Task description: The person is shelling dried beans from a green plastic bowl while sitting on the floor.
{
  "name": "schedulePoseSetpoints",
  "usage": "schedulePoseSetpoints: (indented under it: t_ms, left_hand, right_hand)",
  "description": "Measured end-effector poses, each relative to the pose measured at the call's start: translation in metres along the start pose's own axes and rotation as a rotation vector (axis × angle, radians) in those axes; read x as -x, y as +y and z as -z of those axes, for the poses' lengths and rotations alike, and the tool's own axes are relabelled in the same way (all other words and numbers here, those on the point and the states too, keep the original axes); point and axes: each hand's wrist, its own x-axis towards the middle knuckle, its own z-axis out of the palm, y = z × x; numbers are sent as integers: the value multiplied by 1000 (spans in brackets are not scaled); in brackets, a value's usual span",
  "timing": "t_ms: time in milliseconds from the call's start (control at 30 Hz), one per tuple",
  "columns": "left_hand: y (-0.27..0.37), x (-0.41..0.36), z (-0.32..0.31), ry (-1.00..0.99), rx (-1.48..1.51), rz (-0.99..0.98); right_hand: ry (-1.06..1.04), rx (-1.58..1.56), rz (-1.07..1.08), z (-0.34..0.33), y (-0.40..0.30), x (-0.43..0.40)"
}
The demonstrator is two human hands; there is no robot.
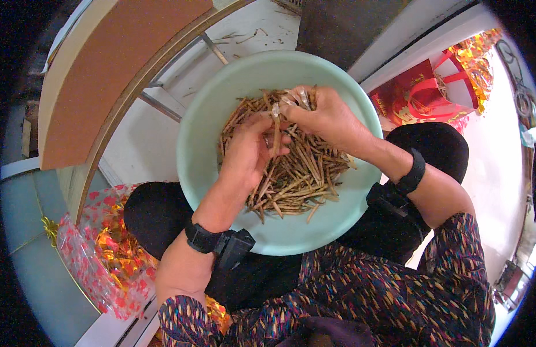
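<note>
A pale green plastic basin [207,91] rests on my lap, holding a heap of dry, brown, slender bean pods [302,173]. Over the heap, my left hand [250,147] grips a single brown pod [276,136], which points up and slightly away from me. My right hand [326,112] meets the pod's upper end with thumb and fingers pinched together. Something clear and shiny, perhaps tape or fingertip covers, wraps several of its fingertips. Whether more pods lie inside the right hand is hidden by its curled fingers.
A brown curved tabletop [120,56] overhangs at upper left, with metal bars [161,106] below it. To the right stands a red gift bag [420,93]. A clear heart-patterned bag [107,247] with gold-orange foil lies at lower left. Black straps with devices circle both wrists.
</note>
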Motion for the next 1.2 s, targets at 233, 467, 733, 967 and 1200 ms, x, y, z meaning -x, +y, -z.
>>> schedulePoseSetpoints:
  t_ms: [233, 467, 733, 967, 1200]
  left_hand:
    - [0, 2, 4, -112, -143, -3]
    - [-7, 3, 7, -58, -128, -41]
    - [-7, 7, -1, -28, -121, -78]
    - [-4, 12, -8, -190, -8, 13]
    - [-21, 12, -18, -131, 152, 75]
  right_hand:
    - [-8, 53, -20, 5, 7, -6]
    - [-58, 47, -62, 4, 9, 0]
    - [48, 176, 62, 0, 17, 3]
    - [-17, -94, -142, 10, 21, 6]
    - [-37, -76, -160, 15, 19, 19]
